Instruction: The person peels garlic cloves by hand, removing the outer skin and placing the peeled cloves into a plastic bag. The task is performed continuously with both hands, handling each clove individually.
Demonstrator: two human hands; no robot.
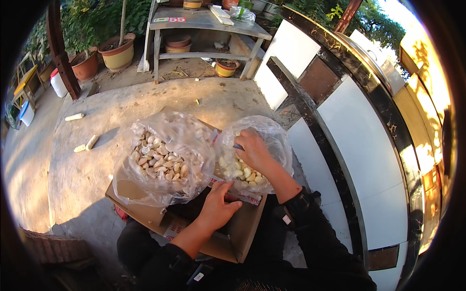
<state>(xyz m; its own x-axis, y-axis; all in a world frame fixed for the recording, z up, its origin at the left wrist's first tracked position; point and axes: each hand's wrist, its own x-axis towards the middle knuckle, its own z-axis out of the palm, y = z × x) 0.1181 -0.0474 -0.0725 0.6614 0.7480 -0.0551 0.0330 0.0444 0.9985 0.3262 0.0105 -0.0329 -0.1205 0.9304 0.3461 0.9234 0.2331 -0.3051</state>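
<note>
My right hand [253, 150] is over a clear plastic bag [280, 145] of peeled garlic cloves [251, 176]. It grips what looks like a small knife with a dark handle [238, 147]; the fingers hide most of it. Lower and to the left, my left hand [218, 205] has thumb and fingers apart, with nothing visible in it. Its fingertips are at the near edge of the peeled-garlic bag. Unpeeled garlic cloves [160, 158] fill a larger clear plastic bag [196, 160] on the left. Both bags rest on an open cardboard box [247, 232] at my lap.
Corn cobs [74, 116] lie on the concrete floor [83, 174] to the left. A metal table [204, 22] and potted plants [116, 54] stand ahead. A tiled counter [360, 134] runs along the right. Brickwork [54, 247] is at the lower left.
</note>
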